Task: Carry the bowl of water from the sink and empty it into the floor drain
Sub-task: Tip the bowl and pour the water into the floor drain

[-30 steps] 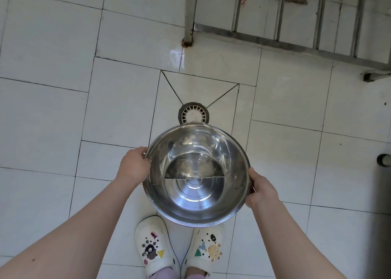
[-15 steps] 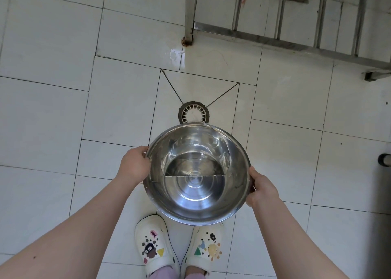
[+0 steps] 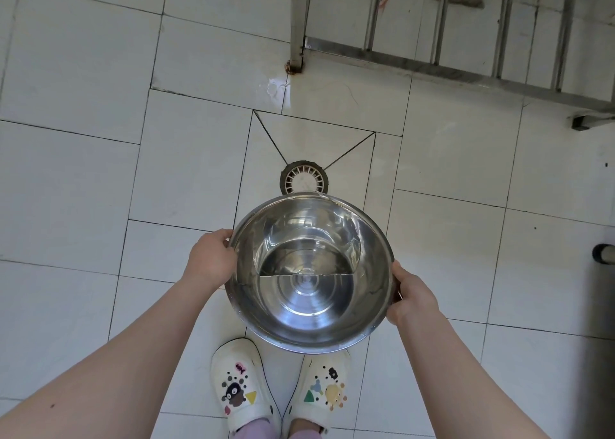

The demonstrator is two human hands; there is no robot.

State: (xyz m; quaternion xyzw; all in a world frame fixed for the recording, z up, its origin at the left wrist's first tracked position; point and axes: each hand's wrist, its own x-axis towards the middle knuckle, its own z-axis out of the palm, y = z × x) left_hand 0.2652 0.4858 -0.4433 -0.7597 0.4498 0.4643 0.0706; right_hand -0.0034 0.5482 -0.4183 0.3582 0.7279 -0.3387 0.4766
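White tiled floor (image 3: 83, 189); both hands, left (image 3: 211, 259), right (image 3: 411, 297), grip bowl (image 3: 311, 335) rim, near edge of drain (image 3: 304, 180).

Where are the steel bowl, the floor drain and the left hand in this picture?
steel bowl (image 3: 311, 292), head view, on its inner bottom.
floor drain (image 3: 304, 179), head view, on the white grate.
left hand (image 3: 211, 260), head view, on the back of the hand gripping the rim.

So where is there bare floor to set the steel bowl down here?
Bare white tiles lie left of the round floor drain and right of it, below the metal rack frame. It is crowded under the steel bowl, by the white clogs.
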